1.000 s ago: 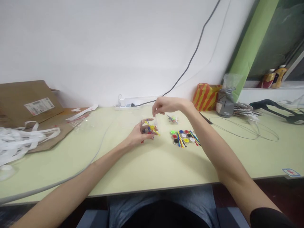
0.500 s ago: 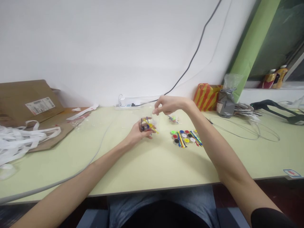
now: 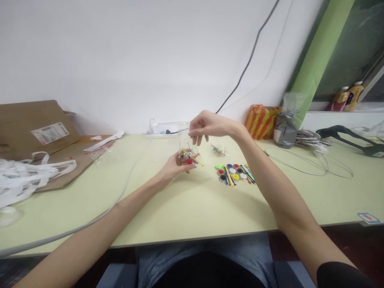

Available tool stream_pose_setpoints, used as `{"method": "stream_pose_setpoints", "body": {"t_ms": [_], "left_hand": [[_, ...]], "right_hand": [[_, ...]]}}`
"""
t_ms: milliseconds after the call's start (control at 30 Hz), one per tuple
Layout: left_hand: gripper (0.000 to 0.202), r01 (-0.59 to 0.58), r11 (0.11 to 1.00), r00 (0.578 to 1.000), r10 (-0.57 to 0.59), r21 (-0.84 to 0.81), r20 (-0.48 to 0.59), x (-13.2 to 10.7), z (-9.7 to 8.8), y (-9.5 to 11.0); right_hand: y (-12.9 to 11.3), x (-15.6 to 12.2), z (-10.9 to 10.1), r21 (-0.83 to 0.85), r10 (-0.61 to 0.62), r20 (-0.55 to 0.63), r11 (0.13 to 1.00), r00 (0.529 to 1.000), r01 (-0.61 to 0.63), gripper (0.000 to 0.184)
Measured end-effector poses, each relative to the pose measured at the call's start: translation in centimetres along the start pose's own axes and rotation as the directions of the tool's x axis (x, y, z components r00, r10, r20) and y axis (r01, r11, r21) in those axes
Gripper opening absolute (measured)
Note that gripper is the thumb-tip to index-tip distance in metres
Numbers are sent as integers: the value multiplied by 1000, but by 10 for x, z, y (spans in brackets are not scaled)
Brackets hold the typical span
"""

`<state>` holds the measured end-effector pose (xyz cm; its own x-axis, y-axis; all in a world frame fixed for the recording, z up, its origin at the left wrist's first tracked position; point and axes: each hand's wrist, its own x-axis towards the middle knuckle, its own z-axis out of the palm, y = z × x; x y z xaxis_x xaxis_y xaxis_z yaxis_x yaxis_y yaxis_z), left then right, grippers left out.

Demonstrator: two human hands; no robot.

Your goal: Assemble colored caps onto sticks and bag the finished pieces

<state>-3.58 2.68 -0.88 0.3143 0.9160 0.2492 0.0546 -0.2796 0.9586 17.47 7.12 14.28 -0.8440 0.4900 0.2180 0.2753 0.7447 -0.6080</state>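
Observation:
My left hand [image 3: 175, 165] is closed on a small clear bag of colourful sticks and round pieces [image 3: 189, 156], held just above the pale green table [image 3: 186, 208]. My right hand [image 3: 207, 125] hovers above it, thumb and forefinger pinched at the bag's clear top edge, the other fingers curled down. To the right on the table lies a set of small round colour pots with coloured sticks [image 3: 235, 174]. Another small clear packet with coloured bits [image 3: 219, 150] lies behind it.
A white power strip [image 3: 163, 130] with a black cable sits at the wall. Brown cardboard [image 3: 36, 132] and white strips [image 3: 24, 176] lie at the left, with a grey cable [image 3: 90, 220] crossing the table. A striped bag [image 3: 260, 122], a grey packet [image 3: 284, 128] and wire loops [image 3: 312, 162] are at the right.
My right hand has risen and moved slightly left above the bag. My left hand has turned the bag a little, and a red piece now shows at its front.

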Motion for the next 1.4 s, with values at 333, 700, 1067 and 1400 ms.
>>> {"method": "stream_pose_setpoints", "body": {"t_ms": [333, 700, 1067, 1400], "left_hand": [[47, -133, 990, 901, 103, -41, -421, 9, -15, 0], [29, -209, 977, 724, 179, 35, -666, 24, -51, -14], [48, -187, 981, 781, 120, -45, -613, 18, -45, -2], [69, 113, 983, 966, -144, -148, -216, 9, -32, -3]], "right_hand": [[22, 11, 4, -76, 46, -206, 995, 978, -63, 11], [48, 60, 100, -637, 122, 153, 771, 981, 3, 32], [63, 61, 102, -699, 182, 179, 715, 967, -5, 18], [30, 20, 13, -376, 161, 94, 919, 983, -114, 21]]}}
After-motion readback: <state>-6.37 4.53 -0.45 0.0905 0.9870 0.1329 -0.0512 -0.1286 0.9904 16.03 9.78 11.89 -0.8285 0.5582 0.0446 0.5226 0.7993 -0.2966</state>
